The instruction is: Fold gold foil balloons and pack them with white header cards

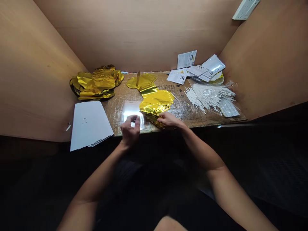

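Note:
A gold foil balloon point(156, 101), flat and uninflated, lies across the middle of the cardboard-covered table. Its near end is crumpled and gathered, and my right hand point(169, 119) grips it there between thumb and fingers. To the left of that, my left hand point(130, 131) is over a stack of clear plastic bags point(131, 107) at the table's front edge. The left fingers are curled in toward the thumb; whether a bag's edge is between them I cannot make out. A thin white stick point(176, 98) rests just right of the balloon.
More folded gold balloons point(98, 80) are piled at the back left, with white cards point(90, 125) overhanging the front edge below them. Printed cards point(204, 70) and a bag of white sticks point(209, 96) lie on the right. Wooden panels point(144, 35) enclose three sides.

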A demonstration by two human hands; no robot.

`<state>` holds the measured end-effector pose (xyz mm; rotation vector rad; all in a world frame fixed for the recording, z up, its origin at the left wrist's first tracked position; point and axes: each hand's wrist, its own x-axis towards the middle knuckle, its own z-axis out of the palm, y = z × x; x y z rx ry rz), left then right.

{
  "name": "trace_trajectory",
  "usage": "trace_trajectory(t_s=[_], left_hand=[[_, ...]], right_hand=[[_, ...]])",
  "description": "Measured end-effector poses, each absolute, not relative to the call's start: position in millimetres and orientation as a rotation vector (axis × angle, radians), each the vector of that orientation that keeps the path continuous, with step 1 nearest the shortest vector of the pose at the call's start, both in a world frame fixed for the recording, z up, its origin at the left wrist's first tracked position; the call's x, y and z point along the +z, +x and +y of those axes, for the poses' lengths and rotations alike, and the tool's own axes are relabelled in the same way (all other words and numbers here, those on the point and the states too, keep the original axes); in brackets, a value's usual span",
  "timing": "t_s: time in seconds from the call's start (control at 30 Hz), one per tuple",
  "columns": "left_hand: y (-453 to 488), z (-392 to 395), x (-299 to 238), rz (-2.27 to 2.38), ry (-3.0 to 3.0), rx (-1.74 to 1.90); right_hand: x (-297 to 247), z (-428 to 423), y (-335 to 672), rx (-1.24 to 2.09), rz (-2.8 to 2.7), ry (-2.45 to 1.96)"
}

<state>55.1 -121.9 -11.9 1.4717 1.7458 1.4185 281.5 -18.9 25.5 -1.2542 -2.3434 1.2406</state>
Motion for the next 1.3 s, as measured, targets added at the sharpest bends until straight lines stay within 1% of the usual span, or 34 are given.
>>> trace_trajectory(t_s=[0.03, 0.1, 0.17, 0.2, 0.3, 0.33, 0.37, 0.47, 0.5, 0.7, 0.87, 1.0, 1.07, 1.13, 1.2, 1.3], left_hand=[[63.7, -131.1, -16.1, 1.644, 1.251, 1.440], [81.9, -147.9, -26.0, 1.346, 0.934, 1.332], [96.7, -159.7, -33.1, 1.136, 0.764, 1.266], [101.4, -163.6, -34.4, 1.094, 0.724, 1.282], [104.8, -169.2, -28.5, 1.072, 0.733, 1.337], [103.5, -169.9, -24.1, 1.065, 0.769, 1.327], [101.5, -170.3, -19.0, 1.054, 0.809, 1.305], [94.6, -171.2, -4.0, 1.024, 0.901, 1.222], [92.1, -171.4, -0.2, 1.034, 0.934, 1.201], [76.1, -171.6, 5.6, 1.149, 1.299, 1.190], [78.1, -176.9, 1.3, 1.217, 1.416, 1.177], [84.6, -182.4, -0.9, 1.305, 1.467, 1.244], [86.6, -183.0, -1.1, 1.310, 1.383, 1.317], [88.1, -182.7, -1.4, 1.254, 1.193, 1.354], [88.9, -182.8, -2.4, 1.158, 1.020, 1.283], [87.5, -185.7, -5.1, 1.112, 0.924, 1.195]], right_hand=[[21.0, -24.5, 282.6, 1.457, -2.168, -1.195], [10.0, -47.1, 284.6, 1.819, -1.832, -1.032], [-0.8, -76.8, 285.6, 1.992, -1.629, -0.946], [-4.9, -90.6, 286.0, 1.963, -1.596, -0.975], [-10.0, -115.2, 287.2, 1.580, -1.584, -1.188], [-9.4, -117.2, 287.8, 1.526, -1.578, -1.202], [-7.8, -116.9, 288.3, 1.562, -1.566, -1.168], [-0.5, -110.2, 289.0, 1.894, -1.447, -0.926], [1.6, -108.5, 288.5, 1.941, -1.390, -0.884], [1.8, -110.5, 278.5, 1.988, -1.187, -0.934], [5.5, -102.4, 280.8, 1.930, -1.351, -0.946], [12.4, -94.2, 289.5, 2.074, -1.305, -0.942], [12.8, -94.5, 289.3, 2.125, -1.391, -0.844], [10.5, -97.5, 285.2, 2.102, -1.457, -0.763], [6.5, -101.2, 280.4, 2.043, -1.443, -0.750], [3.3, -103.7, 281.1, 1.953, -1.420, -0.803]])
